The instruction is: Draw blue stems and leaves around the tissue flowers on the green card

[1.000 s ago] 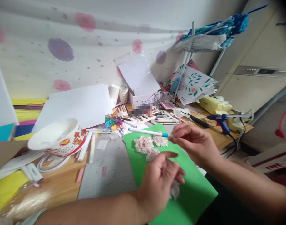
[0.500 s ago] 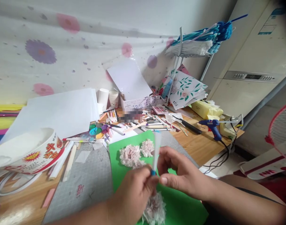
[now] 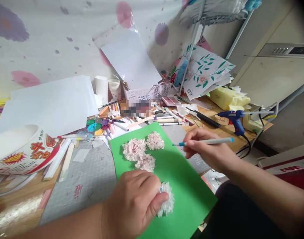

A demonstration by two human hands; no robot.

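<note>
A green sheet of card [image 3: 182,179] lies on the grey cutting mat [image 3: 92,179] in front of me. Three pale pink tissue flowers [image 3: 142,151] sit near its far end. My left hand [image 3: 132,202] is closed on a fourth tissue flower [image 3: 167,202] at the near part of the sheet; a small cap may be tucked in its fingers. My right hand [image 3: 206,149] holds a white pen with blue ends [image 3: 204,142], uncapped, its tip pointing left above the sheet's right edge.
A printed paper bowl [image 3: 22,149] stands at left. Markers, a paint palette [image 3: 97,126], paper cups [image 3: 108,88] and white sheets [image 3: 47,106] crowd the back. A blue glue gun [image 3: 235,119] with its cord and a yellow pack [image 3: 229,99] lie at right.
The cap has come off the pen. My right hand swung it from upright to level, tip pointing left. My left hand dropped onto the near tissue flower.
</note>
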